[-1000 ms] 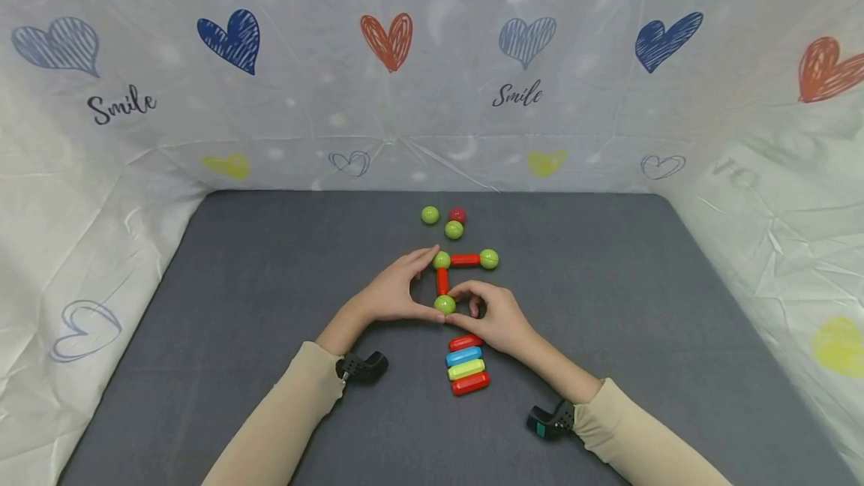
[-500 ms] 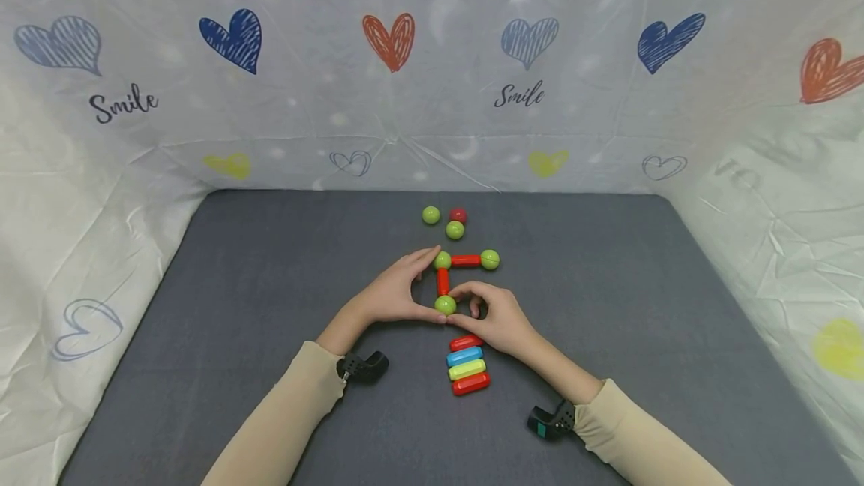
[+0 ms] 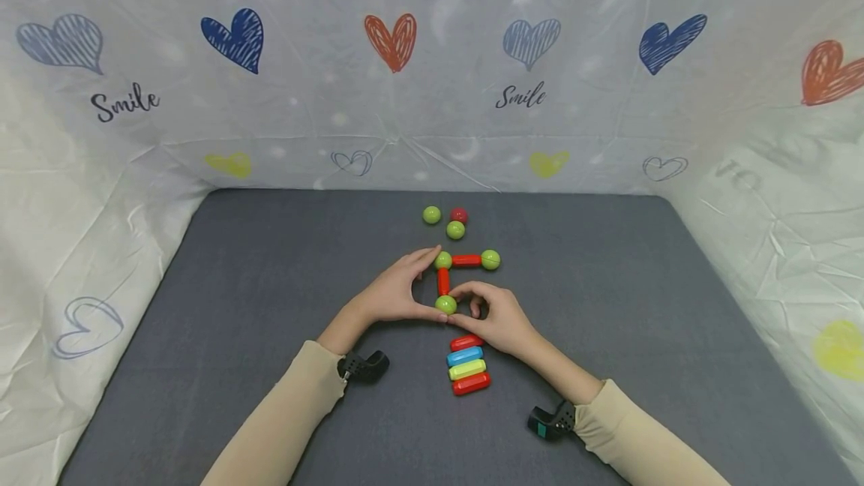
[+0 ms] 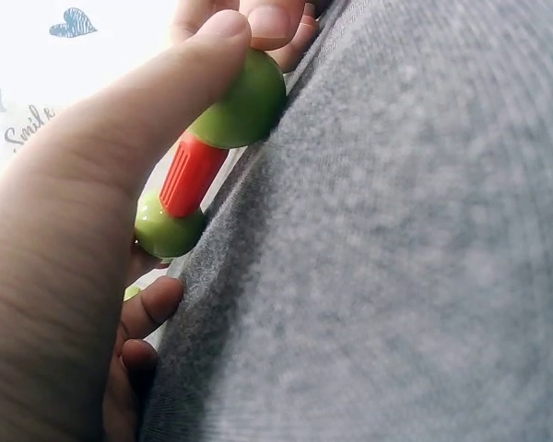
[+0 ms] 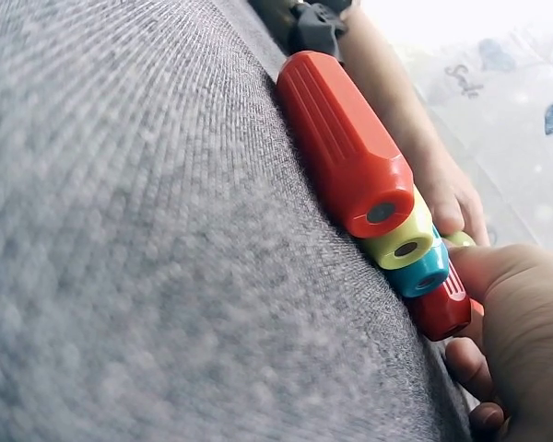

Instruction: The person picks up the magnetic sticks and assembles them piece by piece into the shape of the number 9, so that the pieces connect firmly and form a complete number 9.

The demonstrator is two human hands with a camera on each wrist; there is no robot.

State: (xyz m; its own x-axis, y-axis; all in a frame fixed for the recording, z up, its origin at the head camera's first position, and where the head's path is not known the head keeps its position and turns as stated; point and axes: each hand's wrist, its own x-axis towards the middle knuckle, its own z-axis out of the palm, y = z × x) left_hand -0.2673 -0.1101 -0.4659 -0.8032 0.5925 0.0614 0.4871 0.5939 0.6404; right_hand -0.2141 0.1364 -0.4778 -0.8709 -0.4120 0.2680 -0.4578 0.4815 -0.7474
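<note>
An L of red magnetic sticks and green balls lies on the grey table. One red stick runs from the near green ball to the corner ball. Another red stick reaches right to an end ball. My left hand spans the L's left side, thumb at the near ball and fingertips at the corner ball. With thumb and forefinger my right hand pinches the near ball from the right. In the left wrist view a thumb overlaps the near ball.
Just below my right hand, a red stick, a blue stick, a yellow-green stick and another red stick lie side by side. Beyond the L sit two loose green balls and a red ball. A printed cloth hangs behind.
</note>
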